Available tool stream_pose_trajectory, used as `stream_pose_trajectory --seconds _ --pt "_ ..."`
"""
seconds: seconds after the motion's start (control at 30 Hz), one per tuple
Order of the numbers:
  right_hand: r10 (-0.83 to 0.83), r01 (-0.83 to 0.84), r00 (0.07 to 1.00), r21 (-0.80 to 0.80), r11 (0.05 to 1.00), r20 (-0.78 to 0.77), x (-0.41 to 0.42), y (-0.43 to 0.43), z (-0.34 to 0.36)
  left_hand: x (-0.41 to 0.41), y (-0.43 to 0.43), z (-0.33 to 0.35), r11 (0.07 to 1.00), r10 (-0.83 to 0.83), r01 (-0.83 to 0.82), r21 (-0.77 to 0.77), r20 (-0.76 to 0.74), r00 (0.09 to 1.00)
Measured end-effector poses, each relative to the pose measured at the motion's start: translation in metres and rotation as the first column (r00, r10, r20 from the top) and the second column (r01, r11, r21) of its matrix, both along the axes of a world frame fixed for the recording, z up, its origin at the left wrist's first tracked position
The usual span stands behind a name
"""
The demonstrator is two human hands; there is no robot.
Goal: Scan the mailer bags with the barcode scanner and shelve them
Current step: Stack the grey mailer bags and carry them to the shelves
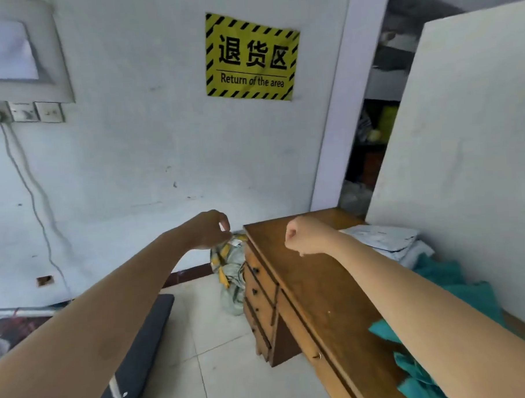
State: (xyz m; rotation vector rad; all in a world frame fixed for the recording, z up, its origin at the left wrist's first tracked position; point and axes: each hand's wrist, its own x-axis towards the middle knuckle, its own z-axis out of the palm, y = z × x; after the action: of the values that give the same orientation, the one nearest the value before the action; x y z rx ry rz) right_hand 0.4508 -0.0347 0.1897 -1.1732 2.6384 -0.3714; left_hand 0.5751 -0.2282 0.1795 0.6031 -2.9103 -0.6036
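Head view:
- Your left hand (213, 229): stretched out at far centre, fingers curled in with the thumb close to them. Nothing shows in its grasp. It sits just above the floor bag; whether they touch cannot be told.
- Your right hand (302, 236): closed into a fist over the far end of the desk, with nothing visible in it.
- Mailers (383, 238): a pale grey stack lying flat on the desk's far right, by the white board (462, 130).
- Floor bag (230, 272): crumpled, pale with yellow and dark markings, on the tiles between the wall and the desk's left side.
- Desk (313, 287): brown wood, drawers facing left.
- Cloth (457, 283): teal, heaped on the desk's right, just near of the mailers.
- Sign (250, 56): yellow with black stripes, on the far wall, reading "Return of the area".
- Bench (141, 348): black and padded, near left on the floor.
- Sockets (26, 112): far left on the wall, with a cable (29, 191) hanging below.
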Motion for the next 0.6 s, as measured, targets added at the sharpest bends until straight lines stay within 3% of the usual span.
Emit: stream_pose_trajectory --seconds 0.17,0.3,0.47,0.6 --pt "-0.227 0.227 0.974 0.047 0.973 -0.005 -0.045 0.004 -0.036 -0.125 -0.018 -0.005 0.951 -0.308 0.308 0.013 -0.02 0.951" --pt "-0.458 0.458 0.889 0.065 0.887 -0.009 -0.078 0.012 -0.049 -0.198 -0.019 -0.018 0.861 -0.509 0.509 0.022 0.031 0.86" --pt "-0.698 0.682 0.712 0.158 0.714 0.079 -0.111 0.04 -0.071 -0.267 -0.02 -0.042 0.773 -0.631 0.634 0.019 0.122 0.766" --pt "-0.83 0.837 0.512 0.087 0.54 0.219 -0.144 0.068 -0.094 -0.331 -0.009 -0.065 0.757 -0.652 0.639 0.134 0.097 0.752"
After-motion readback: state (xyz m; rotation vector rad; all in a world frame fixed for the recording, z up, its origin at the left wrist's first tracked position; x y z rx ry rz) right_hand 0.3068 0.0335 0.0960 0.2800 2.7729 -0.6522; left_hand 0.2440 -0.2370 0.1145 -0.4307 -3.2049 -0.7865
